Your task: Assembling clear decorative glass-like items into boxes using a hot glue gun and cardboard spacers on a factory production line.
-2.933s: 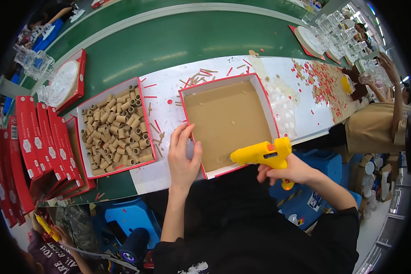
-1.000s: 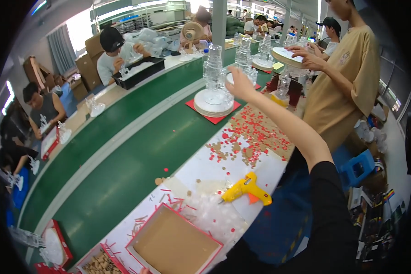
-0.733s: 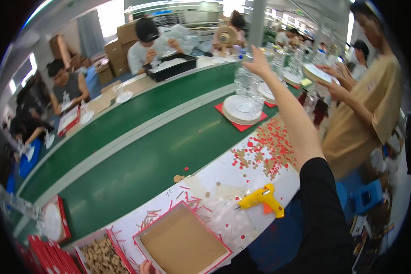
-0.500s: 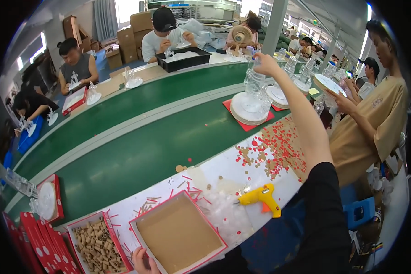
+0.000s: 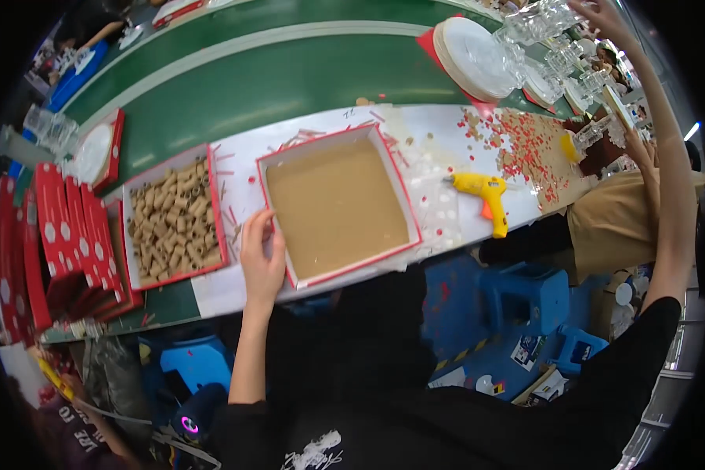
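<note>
Your left hand point(image 5: 262, 254) is lying flat on the white paper sheet point(image 5: 235, 196), fingers loosely spread and gripping nothing, with the fingertips point(image 5: 268, 223) pressing against the left wall of the shallow red-rimmed box point(image 5: 335, 205). That box, brown inside and empty, is sitting just right of those fingers, touching them. Just left of your fingers, a second red-rimmed box point(image 5: 174, 217) is lying, filled with short tan cardboard tubes point(image 5: 171, 227). Farther left of that, a row of red flat packs point(image 5: 63, 235) is standing on edge. Thin red strips point(image 5: 229, 215) are scattered on the paper beyond your fingertips.

Your right hand point(image 5: 597, 11) is stretching far up to the right, arm fully extended, and is reaching among clear glass pieces point(image 5: 542, 17) near the top edge; the fingers are mostly cut off there, so I cannot tell whether they are closed on anything. Below and left of that hand, a stack of white plates point(image 5: 471, 55) is resting on a red mat on the green belt point(image 5: 274, 78). Well below it, the yellow glue gun point(image 5: 484, 196) is lying on the table untouched, just right of the empty box, beside a spread of small red chips point(image 5: 529, 145). Another person's tan sleeve point(image 5: 611, 227) is showing beneath your outstretched arm.
</note>
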Demonstrator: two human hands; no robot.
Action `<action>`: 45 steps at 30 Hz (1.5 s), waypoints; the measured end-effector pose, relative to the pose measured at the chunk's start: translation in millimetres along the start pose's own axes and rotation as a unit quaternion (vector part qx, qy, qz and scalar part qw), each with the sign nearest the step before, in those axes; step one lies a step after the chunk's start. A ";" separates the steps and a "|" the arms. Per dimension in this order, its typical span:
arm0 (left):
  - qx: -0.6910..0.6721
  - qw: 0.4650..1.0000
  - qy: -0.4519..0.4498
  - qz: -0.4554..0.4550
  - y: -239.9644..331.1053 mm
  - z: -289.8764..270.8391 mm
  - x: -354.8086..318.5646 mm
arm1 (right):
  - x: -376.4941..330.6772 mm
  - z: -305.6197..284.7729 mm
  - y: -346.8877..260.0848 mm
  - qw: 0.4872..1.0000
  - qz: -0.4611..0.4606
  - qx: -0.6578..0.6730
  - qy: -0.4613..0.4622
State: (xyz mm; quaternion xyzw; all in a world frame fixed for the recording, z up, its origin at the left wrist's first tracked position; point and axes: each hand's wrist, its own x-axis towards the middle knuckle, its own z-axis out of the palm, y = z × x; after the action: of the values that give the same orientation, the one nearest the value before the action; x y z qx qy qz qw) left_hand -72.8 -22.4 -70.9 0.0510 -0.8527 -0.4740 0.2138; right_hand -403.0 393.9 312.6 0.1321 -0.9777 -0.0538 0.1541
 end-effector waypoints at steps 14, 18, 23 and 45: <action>-0.049 0.998 0.014 0.041 0.7 5.9 -9.3 | -117.3 -58.5 -224.7 0.992 -0.107 0.064 -0.028; -0.075 0.997 0.007 0.032 3.9 11.3 -5.8 | -116.2 -43.1 -235.3 0.980 -0.197 -0.003 0.023; -0.071 0.995 0.028 0.057 -1.5 9.8 -5.6 | -124.5 -43.2 -276.4 0.981 -0.189 -0.012 0.043; -0.062 0.998 0.004 0.029 -2.7 7.9 -9.5 | -155.1 -10.6 -310.0 0.963 -0.254 0.070 0.057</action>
State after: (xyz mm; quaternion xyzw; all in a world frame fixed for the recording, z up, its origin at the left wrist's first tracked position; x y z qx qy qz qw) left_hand -67.9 -15.0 -79.8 0.0150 -0.8219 -0.5193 0.2337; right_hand -182.4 138.5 232.9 0.3892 -0.9030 -0.0152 0.1812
